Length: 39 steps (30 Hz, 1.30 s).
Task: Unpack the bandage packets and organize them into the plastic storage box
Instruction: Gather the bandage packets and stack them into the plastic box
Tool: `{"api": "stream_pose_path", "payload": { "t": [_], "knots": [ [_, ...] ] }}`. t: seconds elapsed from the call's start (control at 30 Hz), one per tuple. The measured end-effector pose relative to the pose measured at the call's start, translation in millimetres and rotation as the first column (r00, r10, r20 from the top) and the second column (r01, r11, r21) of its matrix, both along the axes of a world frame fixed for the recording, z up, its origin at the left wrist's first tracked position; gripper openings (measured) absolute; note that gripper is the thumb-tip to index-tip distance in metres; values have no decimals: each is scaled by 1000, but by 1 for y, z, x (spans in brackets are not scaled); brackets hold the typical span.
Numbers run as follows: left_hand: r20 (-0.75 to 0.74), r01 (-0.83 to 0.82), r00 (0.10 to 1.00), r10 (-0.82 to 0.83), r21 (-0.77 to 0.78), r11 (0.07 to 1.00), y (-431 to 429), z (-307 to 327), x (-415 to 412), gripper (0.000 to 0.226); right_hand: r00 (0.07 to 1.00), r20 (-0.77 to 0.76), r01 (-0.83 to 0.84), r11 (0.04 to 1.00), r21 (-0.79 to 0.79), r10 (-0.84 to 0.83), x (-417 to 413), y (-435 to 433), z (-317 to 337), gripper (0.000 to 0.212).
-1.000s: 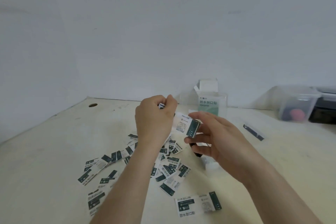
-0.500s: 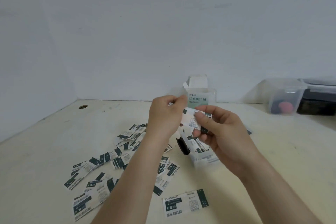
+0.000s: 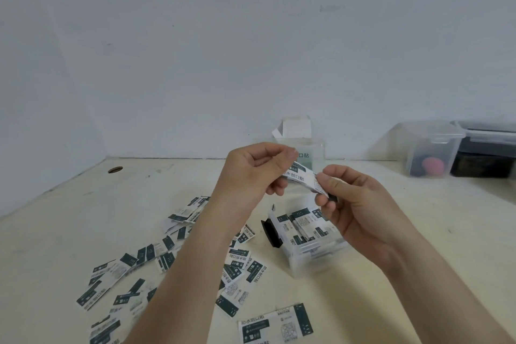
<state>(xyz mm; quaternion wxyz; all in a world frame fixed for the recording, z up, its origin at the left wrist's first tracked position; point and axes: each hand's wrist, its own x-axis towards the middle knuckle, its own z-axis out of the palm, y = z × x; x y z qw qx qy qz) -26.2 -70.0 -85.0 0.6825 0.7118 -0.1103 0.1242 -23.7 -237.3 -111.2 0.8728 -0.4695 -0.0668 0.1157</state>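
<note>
Left end of the table: a small round hole near the back wall.
Loose bandage packets: white with dark green print, scattered flat and overlapping, lying under and to the left of the left forearm.
Left hand: raised above the table, back of the hand toward the camera; thumb and forefinger pinch the upper left end of the held strip, and the other fingers curl under it.
Joined pair: two connected packets lying flat at the near edge, apart from the scatter.
Carton: top flap open, at the back behind the hands; it seems to stand inside a clear container, though the blur makes that unsure.
Held strip: a strip of bandage packets stretched between the two hands in the air, slanting down to the right, above the plastic storage box and not touching it.
Plastic storage box: clear, open on top, several packets inside, a black latch on its left side; its right part is hidden by the right hand.
Right hand: thumb on top, fingers curled beneath, pinching the strip's lower right end.
Far right: a lidded clear bin holding something pink, with a dark bin just beside it.
</note>
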Motion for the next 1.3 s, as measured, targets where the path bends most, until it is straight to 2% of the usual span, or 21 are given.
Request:
{"api": "stream_pose_path", "payload": {
  "t": [0.07, 0.1, 0.17, 0.2, 0.33, 0.47, 0.57, 0.63, 0.7, 0.77, 0.83, 0.93, 1.13, 1.2, 1.3],
  "knots": [
    [-3, -27, 1000, 27, 52, 998, 2, 0, 4, 9, 997, 77, 8, 986, -167, 5, 3, -6, 3, 6],
    [-11, -41, 999, 42, 91, 995, 3, 0, 6, 5, 989, 146, 36, 953, -301, 9, 4, -9, 5, 10],
    [-32, -51, 998, 58, 184, 982, 3, -3, 11, 1, 937, 345, 177, 787, -591, 48, 9, -14, 8, 24],
    [-42, -48, 997, 59, 229, 972, 2, -3, 13, 2, 898, 430, 251, 692, -677, 95, 12, -16, 11, 30],
    [-94, -26, 994, 50, 239, 971, -2, -5, 20, 2, 804, 485, 295, 476, -828, 345, 23, -13, 20, 29],
    [-139, -13, 990, 39, 188, 982, -3, -8, 28, 4, 730, 545, 446, 316, -837, 412, 32, -7, 23, 29],
    [-149, -38, 987, 66, 188, 981, -4, -12, 32, 6, 765, 487, 429, 231, -873, 421, 37, -7, 26, 26],
    [-92, -125, 983, 157, 287, 950, -2, -18, 33, 14, 800, 410, 407, 107, -907, 438, 41, -6, 27, 26],
    [49, -232, 970, 238, 473, 850, 4, -26, 28, 16, 827, 321, 367, -13, -930, 461, 46, -4, 25, 25],
    [105, -232, 970, 221, 679, 696, 9, -32, 16, 20, 853, 248, 315, -76, -946, 459, 49, 2, 22, 25],
    [35, -123, 985, 169, 830, 544, 13, -36, 3, 26, 872, 176, 270, -151, -951, 456, 52, 9, 18, 27],
    [-77, 27, 991, 108, 913, 406, 18, -37, -9, 33, 882, 107, 252, -270, -929, 458, 57, 18, 9, 33],
    [-114, 84, 990, 87, 952, 294, 22, -28, -9, 29, 893, 91, 271, -363, -892, 442, 60, 29, 3, 30],
    [-79, 54, 992, 95, 969, 241, 22, -28, -8, 35, 896, 80, 262, -374, -890, 438, 60, 31, 0, 30],
    [5, -29, 995, 100, 970, 241, 22, -34, -7, 40, 899, 80, 261, -382, -887, 430, 61, 33, -4, 31]
  ]
}}
